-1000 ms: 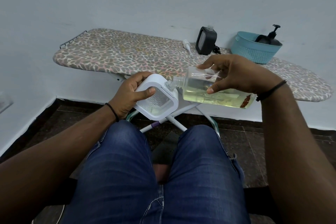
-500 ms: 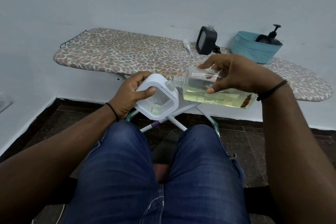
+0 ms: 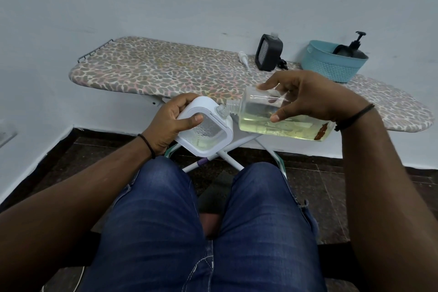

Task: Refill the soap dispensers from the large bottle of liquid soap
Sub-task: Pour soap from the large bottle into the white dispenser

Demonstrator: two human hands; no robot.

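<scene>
Landmark: black soap dispenser (image 3: 269, 52) at the counter's (image 3: 151, 71) far edge. Left of it, past the white pump head (image 3: 244, 60) lying just beside it, the counter top offers open passage. Right of it, the teal basket (image 3: 331, 64) blocks passage; the gap between them is narrow.

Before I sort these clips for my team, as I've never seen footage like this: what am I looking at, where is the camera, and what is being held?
There is no machine here. A camera worn on a seated person's head looks down at their own knees and hands. The left hand grips a white soap dispenser with its neck open. The right hand holds a large clear bottle of yellowish liquid soap, tipped on its side with its mouth at the dispenser's neck, to pour. Behind them stands an ironing board with a patterned cover. On it rest a black dispenser, a loose white pump and a teal basket holding another black pump dispenser.
</scene>
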